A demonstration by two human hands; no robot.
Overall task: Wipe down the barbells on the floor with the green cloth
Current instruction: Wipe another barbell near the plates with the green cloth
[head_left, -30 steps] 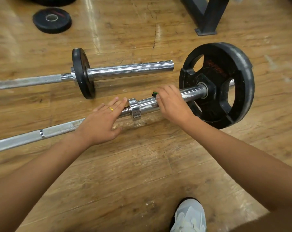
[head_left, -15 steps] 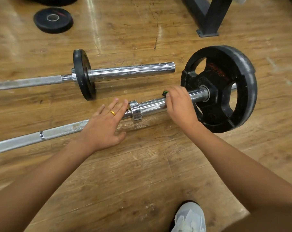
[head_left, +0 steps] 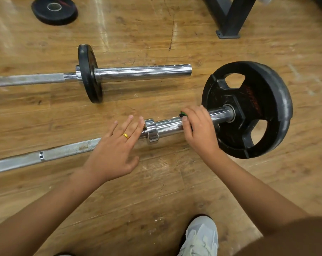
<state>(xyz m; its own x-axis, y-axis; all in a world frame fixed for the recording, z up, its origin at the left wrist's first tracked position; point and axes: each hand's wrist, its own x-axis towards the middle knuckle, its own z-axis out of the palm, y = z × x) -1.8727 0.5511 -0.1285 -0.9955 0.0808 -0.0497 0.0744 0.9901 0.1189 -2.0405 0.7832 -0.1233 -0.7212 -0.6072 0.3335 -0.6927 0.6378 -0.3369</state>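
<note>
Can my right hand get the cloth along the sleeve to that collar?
Probably yes. The right hand grips the green cloth on the sleeve, and the chrome between it and the collar is bare; the left hand lies beyond the collar.

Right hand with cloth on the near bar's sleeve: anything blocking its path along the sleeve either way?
Yes. Outward, the large black plate sits on the sleeve a short way past the right hand and its green cloth. Inward, bare sleeve runs to the collar, where the left hand rests on the bar.
</note>
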